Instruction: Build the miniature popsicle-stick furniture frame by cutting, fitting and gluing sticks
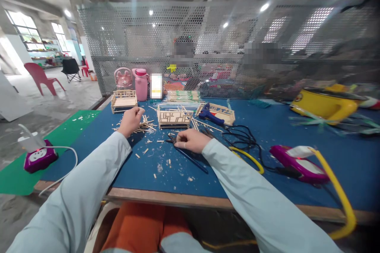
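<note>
My left hand [130, 121] is closed in a pinch above a loose pile of thin wooden sticks [145, 124]; anything between its fingertips is too small to make out. Curled fingers of my right hand [193, 140] close at the head of dark-blue-handled pliers [192, 161], whose handles point down right along the table. Between and beyond the hands stands a small wooden stick frame [174, 118] with latticed sides. Behind the left hand is another little wooden piece [124, 102], shaped like a railed bed. A blue glue gun [210, 114] rests on a third wooden piece [227, 115].
Stick scraps litter the blue table mat [178, 182]. A pink bottle [141, 85] and bundled sticks [183, 95] stand near the perforated metal screen [148, 39]. Purple power strips [299, 164] with cords flank the arms. A yellow pot [325, 104] sits at right.
</note>
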A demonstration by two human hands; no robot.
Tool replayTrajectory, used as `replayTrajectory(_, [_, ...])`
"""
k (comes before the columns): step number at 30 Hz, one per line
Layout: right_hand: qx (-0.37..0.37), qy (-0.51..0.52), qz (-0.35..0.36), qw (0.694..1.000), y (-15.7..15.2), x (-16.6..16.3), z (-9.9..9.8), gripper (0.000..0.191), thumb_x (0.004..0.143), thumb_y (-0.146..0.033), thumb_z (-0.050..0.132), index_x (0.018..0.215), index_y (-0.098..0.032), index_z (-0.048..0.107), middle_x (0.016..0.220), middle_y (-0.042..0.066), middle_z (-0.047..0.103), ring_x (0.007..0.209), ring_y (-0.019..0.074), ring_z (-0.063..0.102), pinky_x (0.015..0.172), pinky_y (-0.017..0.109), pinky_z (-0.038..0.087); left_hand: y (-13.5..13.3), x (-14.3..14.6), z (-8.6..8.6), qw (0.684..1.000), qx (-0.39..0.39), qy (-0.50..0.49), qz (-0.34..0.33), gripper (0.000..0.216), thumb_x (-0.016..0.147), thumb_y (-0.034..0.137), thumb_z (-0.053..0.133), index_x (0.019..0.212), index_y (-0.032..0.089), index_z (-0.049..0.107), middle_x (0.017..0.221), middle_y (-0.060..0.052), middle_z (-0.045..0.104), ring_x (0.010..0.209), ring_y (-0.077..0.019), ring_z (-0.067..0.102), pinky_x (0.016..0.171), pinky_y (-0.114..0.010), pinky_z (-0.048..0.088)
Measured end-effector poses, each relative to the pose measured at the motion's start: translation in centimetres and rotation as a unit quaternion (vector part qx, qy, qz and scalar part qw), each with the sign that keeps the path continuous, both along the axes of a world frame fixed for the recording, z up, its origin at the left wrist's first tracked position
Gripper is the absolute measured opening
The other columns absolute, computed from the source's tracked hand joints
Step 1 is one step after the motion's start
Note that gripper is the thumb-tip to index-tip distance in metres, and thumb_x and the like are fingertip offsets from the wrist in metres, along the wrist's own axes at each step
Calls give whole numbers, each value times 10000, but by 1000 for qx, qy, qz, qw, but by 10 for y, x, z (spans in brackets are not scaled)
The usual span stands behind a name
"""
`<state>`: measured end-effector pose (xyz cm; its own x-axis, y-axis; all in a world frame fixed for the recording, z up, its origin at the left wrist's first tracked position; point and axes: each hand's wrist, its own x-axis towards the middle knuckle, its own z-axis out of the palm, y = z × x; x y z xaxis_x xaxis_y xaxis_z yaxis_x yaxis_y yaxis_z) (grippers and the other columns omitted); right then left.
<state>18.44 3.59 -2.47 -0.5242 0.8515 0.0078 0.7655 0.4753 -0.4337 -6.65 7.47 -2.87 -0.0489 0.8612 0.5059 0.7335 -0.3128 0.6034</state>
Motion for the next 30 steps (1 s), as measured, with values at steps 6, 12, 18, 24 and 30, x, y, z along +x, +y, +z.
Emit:
replayTrajectory(6, [104, 4, -128, 986, 13, 32, 15, 203, 724, -347, 561, 653, -177, 647, 590, 6, 626, 572, 128, 535, 551, 229, 376, 2, -12, 7, 993, -5, 53, 108, 417, 861, 329, 300, 677, 132, 619, 665, -79, 628, 609, -148, 503, 584, -243, 306])
replayTrajectory(12, [142, -56, -293, 944, 31, 78, 27, 180, 682, -349, 593, 614, -201, 669, 589, 21, 641, 600, 159, 565, 555, 250, 384, 10, -31, 5, 987, -51, 80, 127, 494, 861, 419, 307, 639, 131, 641, 627, -79, 616, 608, -160, 511, 585, -255, 320])
replayTrajectory(18, [177, -30, -299, 937, 37, 76, 20, 177, 673, -356, 600, 620, -210, 685, 590, 23, 648, 602, 164, 573, 557, 256, 399, 18, -27, -9, 985, -27, 171, -16, 294, 781, 292, 519, 989, 151, 672, 881, -77, 649, 775, -164, 554, 737, -256, 405])
replayTrajectory(24, [180, 19, -287, 941, 29, 52, 19, 191, 700, -345, 576, 717, -187, 682, 676, 38, 668, 652, 166, 590, 603, 252, 421, 18, -1, -15, 939, -28, 322, -120, 257, 817, 257, 477, 855, 164, 714, 873, -104, 633, 854, -183, 550, 794, -280, 418])
replayTrajectory(30, [186, 65, -180, 964, 16, 28, 15, 207, 723, -344, 540, 735, -180, 666, 619, 17, 631, 579, 138, 543, 590, 244, 404, 12, -11, -9, 942, -35, 322, -87, 242, 801, 216, 471, 866, 187, 702, 874, -89, 638, 854, -181, 555, 789, -274, 426])
